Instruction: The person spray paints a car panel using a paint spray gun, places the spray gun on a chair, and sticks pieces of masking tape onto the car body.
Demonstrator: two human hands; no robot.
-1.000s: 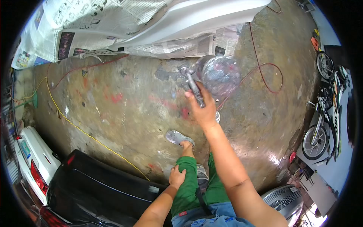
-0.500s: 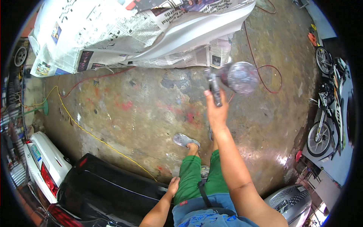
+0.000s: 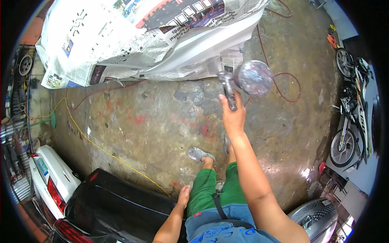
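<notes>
My right hand (image 3: 234, 116), at the end of an outstretched arm, is closed around the handle of a spray gun (image 3: 228, 91). The gun's round cup (image 3: 254, 78) is stained with paint and sticks out to the right of the handle. Beyond the gun, large newspaper sheets (image 3: 117, 48) drape over a bulky object whose shape is hidden. The gun's front end lies close to the lower right edge of the paper in view; I cannot tell the gap. My left hand (image 3: 184, 196) hangs beside the green shorts, fingers loosely extended, holding nothing visible.
A red hose (image 3: 299, 87) loops over the paint-spotted concrete floor (image 3: 162, 121). A yellow cord (image 3: 109, 150) crosses on the left. Black car bodywork (image 3: 121, 202) and a white car part (image 3: 52, 178) stand lower left. Motorcycles (image 3: 344, 141) line the right side.
The view has shifted slightly, showing more of the newspaper's top. My right hand and the spray gun sit a little higher in view and look sharper. My left hand stays by the shorts.
</notes>
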